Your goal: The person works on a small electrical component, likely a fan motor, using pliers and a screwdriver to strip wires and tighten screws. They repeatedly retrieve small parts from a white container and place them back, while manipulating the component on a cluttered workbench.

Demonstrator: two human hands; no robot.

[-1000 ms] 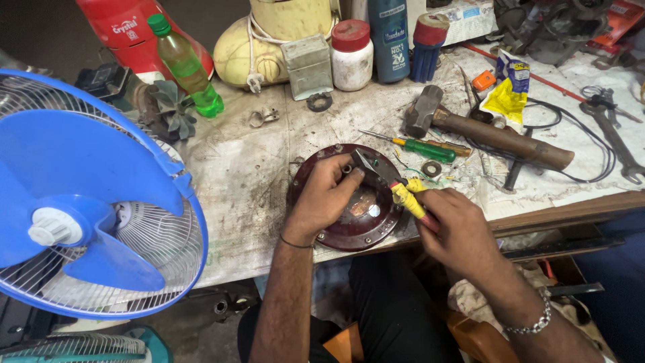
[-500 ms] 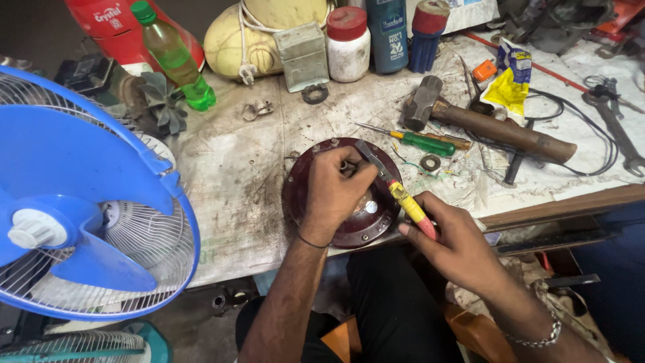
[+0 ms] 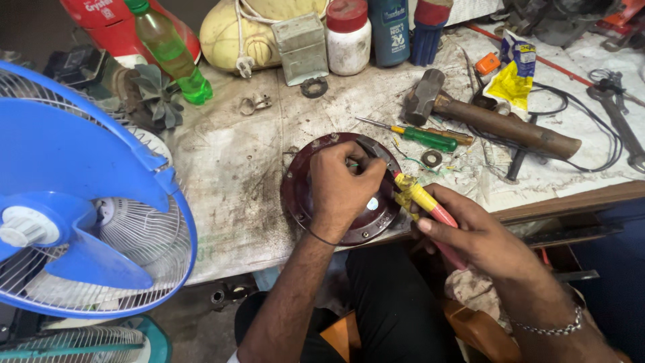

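Fingers of the left hand (image 3: 341, 189) press on a round dark-red metal cover (image 3: 302, 191), gripping nothing. Beside it, the right hand (image 3: 484, 236) grasps yellow-and-red-handled pliers (image 3: 423, 199).

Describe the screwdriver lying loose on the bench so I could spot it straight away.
Start from the big hammer with the wooden handle on the right of the bench. Just left of its head lies the screwdriver, beyond the dark red round plate. Its green handle and free position set it apart.

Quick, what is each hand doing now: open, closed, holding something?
Left hand: fingers curled, pressing on the dark red round housing; anything pinched cannot be told.
Right hand: closed on the yellow-and-red handled tool.
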